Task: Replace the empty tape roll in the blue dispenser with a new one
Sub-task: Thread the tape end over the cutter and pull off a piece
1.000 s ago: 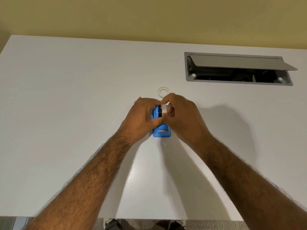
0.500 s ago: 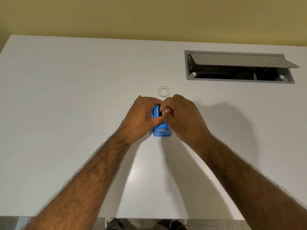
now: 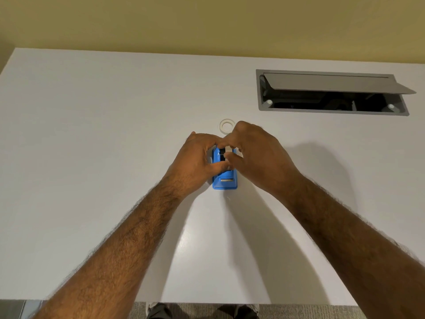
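Note:
The blue tape dispenser point(image 3: 225, 180) stands on the white table point(image 3: 92, 157) in the middle of the head view, cutter end toward me. My left hand point(image 3: 197, 157) grips its left side, thumb across the top. My right hand point(image 3: 257, 155) pinches a whitish tape roll point(image 3: 228, 148) at the dispenser's open slot, where a dark hub shows. Most of that roll is hidden by my fingers. A thin white empty ring point(image 3: 226, 125) lies flat on the table just behind my hands.
A grey cable hatch point(image 3: 331, 93) with its lid raised is set into the table at the back right. A yellow wall runs behind the table. The table's near edge is at the bottom, with carpet and shoes below it.
My right hand has shifted a little up and back over the dispenser's slot, and the whitish roll shows between my fingers again. My left hand keeps its grip on the dispenser.

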{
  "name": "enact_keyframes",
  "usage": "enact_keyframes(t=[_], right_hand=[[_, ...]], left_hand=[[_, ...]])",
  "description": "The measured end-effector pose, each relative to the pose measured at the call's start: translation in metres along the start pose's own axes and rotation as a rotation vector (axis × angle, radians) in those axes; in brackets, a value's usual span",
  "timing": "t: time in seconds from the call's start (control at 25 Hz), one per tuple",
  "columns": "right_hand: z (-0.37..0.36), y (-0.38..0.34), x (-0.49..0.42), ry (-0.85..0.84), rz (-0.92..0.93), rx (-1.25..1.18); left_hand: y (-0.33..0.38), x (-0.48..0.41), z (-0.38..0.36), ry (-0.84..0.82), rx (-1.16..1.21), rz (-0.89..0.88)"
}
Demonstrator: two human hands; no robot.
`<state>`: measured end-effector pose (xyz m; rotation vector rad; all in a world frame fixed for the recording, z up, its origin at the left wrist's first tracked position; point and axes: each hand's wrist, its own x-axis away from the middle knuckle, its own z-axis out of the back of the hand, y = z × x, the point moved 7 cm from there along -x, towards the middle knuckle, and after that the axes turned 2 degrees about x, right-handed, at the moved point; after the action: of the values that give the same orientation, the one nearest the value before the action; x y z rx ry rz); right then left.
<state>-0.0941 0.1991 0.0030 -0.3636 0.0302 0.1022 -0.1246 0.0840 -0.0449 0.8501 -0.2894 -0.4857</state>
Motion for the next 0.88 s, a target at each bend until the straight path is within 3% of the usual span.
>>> enact_keyframes(t=[0.12,0.28,0.64,0.88], right_hand=[[-0.006,0.0,-0.004,-0.039,0.014,0.035],[0.0,0.001,0.001,0.03,0.035,-0.112],[-0.009,-0.005,0.005,-0.056,0.078,0.013],[0.0,0.005,0.014,0.058,0.006,-0.142]], left_hand=[[0.0,0.0,0.001,0.004,0.01,0.002],[0.003,0.0,0.003,0.005,-0.003,-0.01],[0.004,0.001,0.003,0.028,-0.015,-0.009],[0.002,0.002,0.002,0.045,-0.003,0.01]])
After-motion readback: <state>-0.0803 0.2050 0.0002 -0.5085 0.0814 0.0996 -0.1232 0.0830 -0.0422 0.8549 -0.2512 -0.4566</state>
